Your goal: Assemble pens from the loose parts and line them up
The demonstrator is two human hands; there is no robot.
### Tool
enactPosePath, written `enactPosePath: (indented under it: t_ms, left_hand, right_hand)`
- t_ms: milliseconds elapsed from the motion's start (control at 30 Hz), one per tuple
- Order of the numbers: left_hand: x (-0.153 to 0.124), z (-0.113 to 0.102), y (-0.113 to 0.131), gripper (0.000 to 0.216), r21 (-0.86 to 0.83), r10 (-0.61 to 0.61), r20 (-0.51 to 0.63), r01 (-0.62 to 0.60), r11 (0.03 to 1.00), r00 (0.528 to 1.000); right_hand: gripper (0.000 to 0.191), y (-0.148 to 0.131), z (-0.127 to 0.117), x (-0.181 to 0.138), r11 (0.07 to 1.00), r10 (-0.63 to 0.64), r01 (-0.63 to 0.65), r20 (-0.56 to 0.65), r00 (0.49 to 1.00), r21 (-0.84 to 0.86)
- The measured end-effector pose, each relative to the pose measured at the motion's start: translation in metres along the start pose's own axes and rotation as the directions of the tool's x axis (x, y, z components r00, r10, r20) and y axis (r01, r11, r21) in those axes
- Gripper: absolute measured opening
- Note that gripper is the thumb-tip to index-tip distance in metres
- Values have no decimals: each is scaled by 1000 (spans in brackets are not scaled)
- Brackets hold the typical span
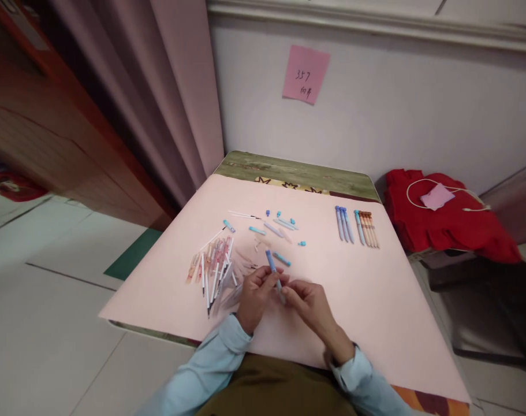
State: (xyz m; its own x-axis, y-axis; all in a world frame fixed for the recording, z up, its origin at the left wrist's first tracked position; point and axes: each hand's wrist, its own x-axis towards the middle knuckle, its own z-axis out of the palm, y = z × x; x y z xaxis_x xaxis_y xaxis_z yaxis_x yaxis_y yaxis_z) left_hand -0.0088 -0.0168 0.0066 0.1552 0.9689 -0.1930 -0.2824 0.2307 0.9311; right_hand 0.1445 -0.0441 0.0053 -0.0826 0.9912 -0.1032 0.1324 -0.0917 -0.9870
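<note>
Over a smooth pink sheet (375, 312), left hand (254, 293) and right hand (312, 303) pinch a slim, seemingly plastic blue pen (271, 262).

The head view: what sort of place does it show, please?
Probably an indoor room, perhaps at home, used as a small workspace: a curtain hangs near the table, which bears pens and loose pen parts, and a handwritten note is on the wall.

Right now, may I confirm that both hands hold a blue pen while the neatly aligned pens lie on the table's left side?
Not the left: the head view shows the neatly aligned pens on the right side of the table; the rest stands.
</note>
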Motion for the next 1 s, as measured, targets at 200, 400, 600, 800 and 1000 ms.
enactPosePath:
  t_ms: [200,400,600,800,1000]
  left_hand:
    - [0,1,-8,37,76,17,104,-25,997,994]
    - [4,8,-6,42,97,55,34,-58,994,998]
    - [4,6,-5,40,117,98,27,-100,988,995]
    - [6,3,-7,39,117,95,14,-96,988,995]
    - [8,2,-8,36,153,113,31,-116,981,993]
  right_hand:
    - [27,-38,-40,64,865,-231,88,-236,944,-494]
    - [24,-55,-8,179,498,-282,73,-82,956,-864]
    - [30,-43,24,224,352,-197,60,-12,980,-934]
    - [28,-44,16,204,616,-259,81,-104,960,-784]
    - [32,-26,-5,121,932,0,41,-113,994,361]
